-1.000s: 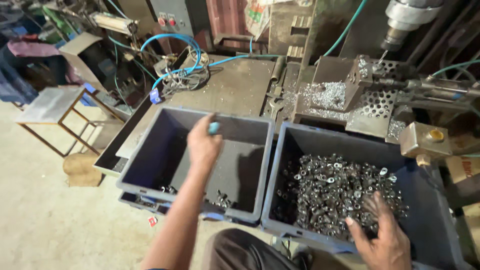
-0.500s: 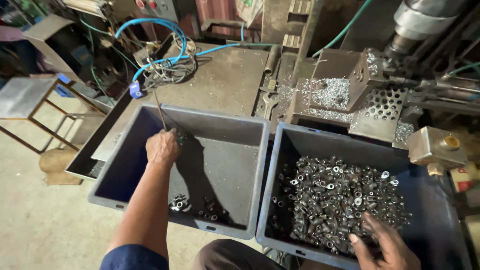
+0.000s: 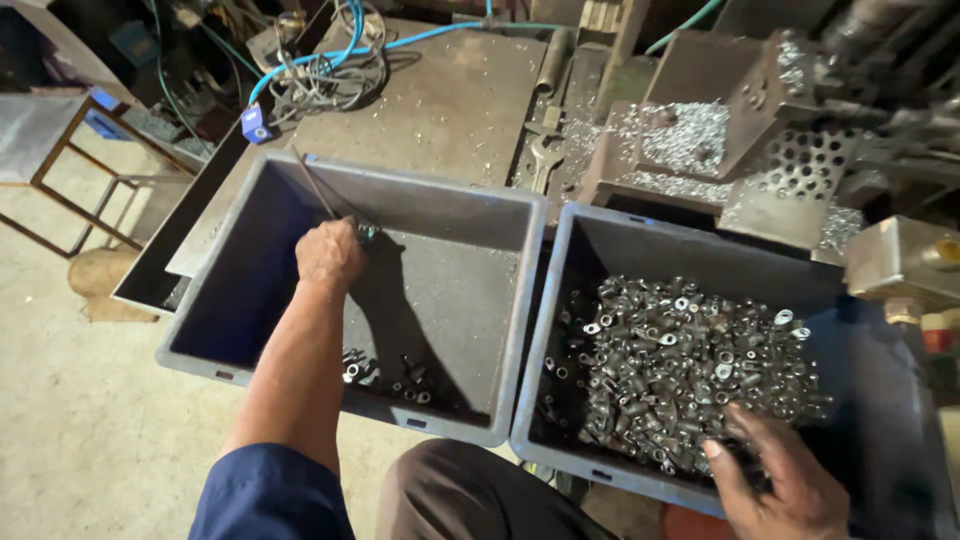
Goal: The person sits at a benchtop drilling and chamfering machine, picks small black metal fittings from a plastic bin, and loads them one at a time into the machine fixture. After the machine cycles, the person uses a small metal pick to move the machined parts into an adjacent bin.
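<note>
The left hand [image 3: 328, 255] is closing in a fist around a thin rod [image 3: 318, 188] over the left grey bin [image 3: 520, 300], the rod slanting toward eleven o'clock. The right hand [image 3: 785, 480], fingers spread, is digging into shiny metal lugs [image 3: 680, 360] in the right bin [image 3: 560, 330] at four o'clock. Best to grab few, I'd say: they're small, slick, ringed and tangling easily.

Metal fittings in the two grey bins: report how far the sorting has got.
Done: only a handful of fittings lie in the left bin. In hand: the left hand grips a thin rod tool over that bin, and the right hand rests in the pile. Left: the right bin holds a large heap of metal fittings, so most of it remains.
</note>
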